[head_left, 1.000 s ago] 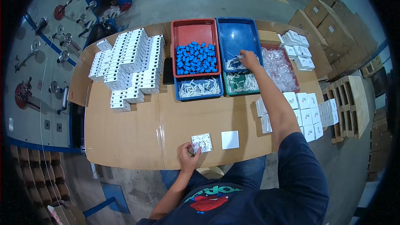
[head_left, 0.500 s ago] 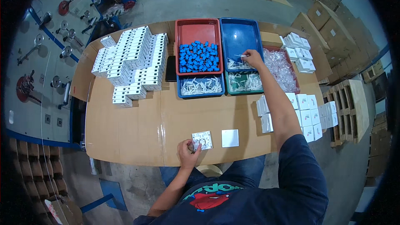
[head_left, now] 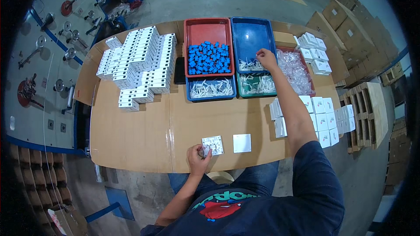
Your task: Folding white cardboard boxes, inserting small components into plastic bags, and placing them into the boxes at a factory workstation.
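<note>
My left hand [head_left: 199, 159] is closed at the near left of a white square plate [head_left: 213, 145] with a grey pattern, thumb on its face and fingers at its left edge. A small translucent bit shows between thumb and fingers, too small to name. A plain white square [head_left: 242, 143] lies flat just right of it. My right arm is stretched forward, and my right hand [head_left: 265, 59] hovers over the near end of a blue tray [head_left: 252, 37], fingers pinched together. Slim white pins [head_left: 250, 65] lie loose in that tray below the fingers. Whatever the fingertips hold is hidden.
A red tray [head_left: 207, 30] holds small blue pieces [head_left: 208, 58]. White plugs [head_left: 212, 88] fill a blue tray, and more white pieces [head_left: 257, 85] a green one. Clear plastic bags [head_left: 292, 70] sit farther right. White boxes [head_left: 140, 57] are stacked left, others [head_left: 321, 122] right. A black flat object [head_left: 180, 71] lies mid-left.
My right hand has shifted slightly up and right above the pins. The left hand keeps its place at the patterned plate.
</note>
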{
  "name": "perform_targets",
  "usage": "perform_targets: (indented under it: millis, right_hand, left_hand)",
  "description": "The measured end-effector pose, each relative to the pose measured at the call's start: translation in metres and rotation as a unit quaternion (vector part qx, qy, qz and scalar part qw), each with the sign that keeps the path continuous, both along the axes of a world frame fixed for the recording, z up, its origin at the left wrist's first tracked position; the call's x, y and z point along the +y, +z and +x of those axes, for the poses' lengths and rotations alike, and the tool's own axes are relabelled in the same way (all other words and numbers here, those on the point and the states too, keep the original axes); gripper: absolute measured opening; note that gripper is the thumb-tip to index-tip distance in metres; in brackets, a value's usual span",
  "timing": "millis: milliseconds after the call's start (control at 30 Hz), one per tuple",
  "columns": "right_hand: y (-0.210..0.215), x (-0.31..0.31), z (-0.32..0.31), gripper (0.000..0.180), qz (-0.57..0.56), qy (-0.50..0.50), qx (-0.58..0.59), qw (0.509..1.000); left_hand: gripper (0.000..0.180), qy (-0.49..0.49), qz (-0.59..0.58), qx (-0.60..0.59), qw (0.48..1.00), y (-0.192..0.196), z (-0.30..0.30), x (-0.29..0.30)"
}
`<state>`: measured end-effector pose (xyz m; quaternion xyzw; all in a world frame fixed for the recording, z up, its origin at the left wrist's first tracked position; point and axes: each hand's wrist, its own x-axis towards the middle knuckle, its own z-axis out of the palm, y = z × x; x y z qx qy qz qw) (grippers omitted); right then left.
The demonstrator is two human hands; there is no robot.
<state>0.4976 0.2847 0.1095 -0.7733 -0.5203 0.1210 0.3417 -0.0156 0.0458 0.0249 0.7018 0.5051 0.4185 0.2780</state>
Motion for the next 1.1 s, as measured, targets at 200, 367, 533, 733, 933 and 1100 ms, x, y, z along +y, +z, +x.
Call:
perform_targets:
  millis: [200,367,533,733,933,1100]
  right_hand:
    - [0.008,-0.002,0.009,0.021,0.173,-0.028,-0.023,0.984]
    - [0.043,-0.022,-0.059,0.009,0.219,-0.012,0.271,0.937]
    - [0.04,-0.116,-0.148,0.017,0.114,0.027,0.252,0.961]
    - [-0.015,-0.237,-0.26,0.019,-0.044,0.1,0.429,0.897]
    - [-0.002,-0.263,-0.31,0.013,-0.122,0.144,0.399,0.897]
    - [-0.008,-0.264,-0.326,0.012,-0.071,0.241,0.253,0.934]
  left_hand:
    - [0.041,-0.009,0.0,-0.009,1.0,0.002,0.006,0.0]
    - [0.043,0.016,-0.002,-0.008,1.0,-0.002,-0.005,-0.007]
    - [0.046,0.009,-0.012,-0.004,1.0,-0.01,-0.006,-0.006]
    - [0.045,-0.017,-0.001,-0.031,0.999,0.014,0.005,0.006]
    - [0.048,-0.052,0.048,-0.018,0.997,0.013,-0.001,0.002]
    - [0.045,-0.075,0.066,-0.008,0.995,0.016,-0.003,-0.001]
